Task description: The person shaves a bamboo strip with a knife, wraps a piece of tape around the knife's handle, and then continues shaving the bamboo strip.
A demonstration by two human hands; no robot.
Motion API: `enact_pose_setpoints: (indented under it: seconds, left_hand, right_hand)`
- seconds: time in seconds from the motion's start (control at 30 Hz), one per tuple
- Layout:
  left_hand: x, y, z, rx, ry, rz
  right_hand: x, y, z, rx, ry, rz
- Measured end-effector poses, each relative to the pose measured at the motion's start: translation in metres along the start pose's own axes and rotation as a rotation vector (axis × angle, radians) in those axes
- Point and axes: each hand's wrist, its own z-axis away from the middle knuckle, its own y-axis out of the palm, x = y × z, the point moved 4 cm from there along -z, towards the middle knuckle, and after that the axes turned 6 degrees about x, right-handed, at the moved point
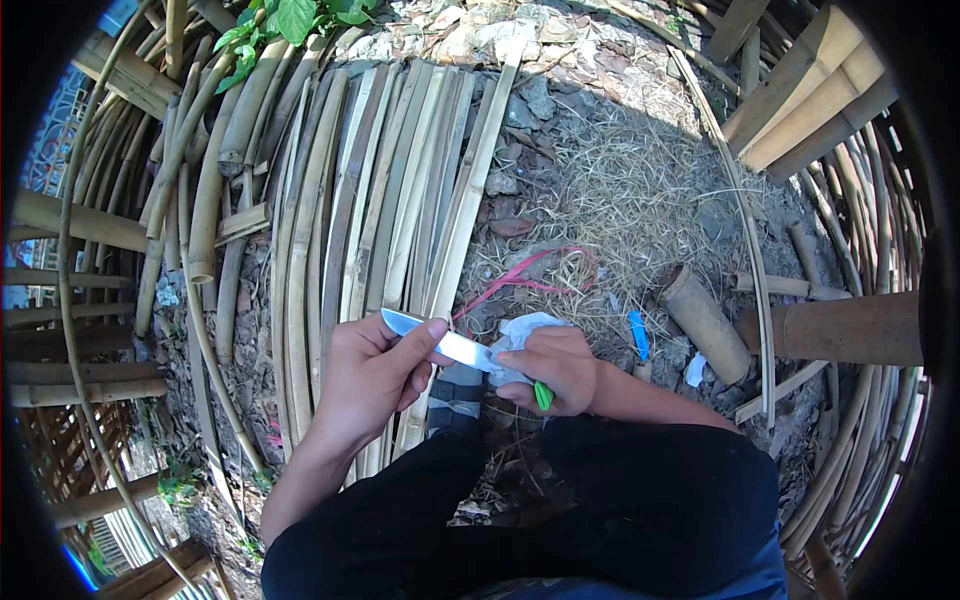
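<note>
A knife with a shiny blade and a green handle lies across both hands above my knees. My left hand pinches the blade near its tip between thumb and fingers. My right hand is closed around a crumpled white cloth or paper at the other end of the blade, with the green handle poking out below the fingers. The palm side of my right hand is hidden.
Split bamboo strips lie side by side at the left. A pink string, a blue object and a cut bamboo piece lie on the ground at the right. Bamboo poles stand around.
</note>
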Motion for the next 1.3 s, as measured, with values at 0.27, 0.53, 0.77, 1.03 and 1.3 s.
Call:
enact_pose_setpoints:
  seconds: [0.27, 0.53, 0.77, 1.03, 1.3]
  left_hand:
    - [-0.003, -0.003, 0.001, -0.059, 0.025, -0.029]
    - [0.012, -0.013, -0.006, 0.210, 0.200, 0.346]
    - [0.033, -0.022, -0.012, 0.097, 0.091, 0.263]
    - [0.082, -0.031, -0.050, -0.012, 0.030, -0.058]
    - [0.135, -0.003, -0.087, 0.235, -0.086, -0.120]
  right_hand:
    - [-0.003, -0.001, 0.005, 0.049, -0.087, 0.031]
    - [-0.051, 0.001, 0.061, -0.156, 0.914, -0.012]
    - [-0.134, -0.025, 0.153, 0.094, 1.364, 0.266]
    - [-0.105, -0.033, 0.161, 0.291, 1.090, 0.848]
    - [-0.091, 0.064, 0.098, 0.619, 0.473, 0.387]
